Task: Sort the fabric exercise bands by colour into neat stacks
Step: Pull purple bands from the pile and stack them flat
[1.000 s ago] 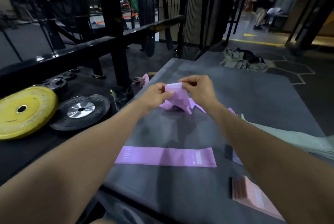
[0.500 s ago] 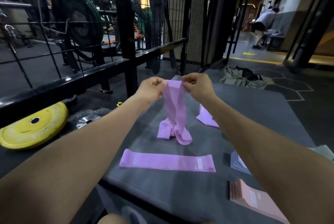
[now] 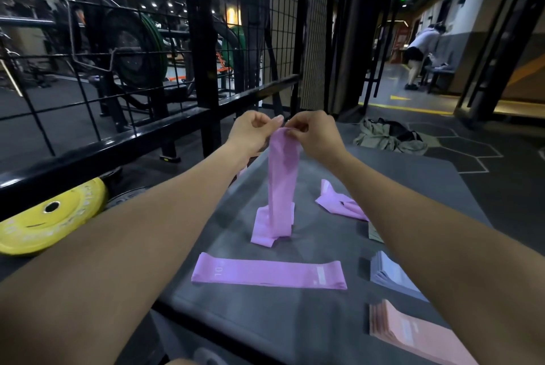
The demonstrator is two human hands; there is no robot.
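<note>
So we're partway through. Both our left hand [image 3: 254, 128] and right hand [image 3: 313, 131] have fingers pinched on the top edge of a lilac band [image 3: 281, 187], hanging with its tail crumpled on the grey bench [image 3: 324, 317]. One lilac band lies flat [image 3: 268, 274] near us, and grey [image 3: 392, 274] and pink stacks [image 3: 413, 335] sit right. A tangled lilac band [image 3: 339, 202] and something olive [image 3: 374, 232] beside it look unsorted.

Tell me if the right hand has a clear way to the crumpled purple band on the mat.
Probably yes. The crumpled band lies uncovered on the mat, just below the right hand. But that hand is pinching the hanging band with the left hand, so it must let go first.
</note>
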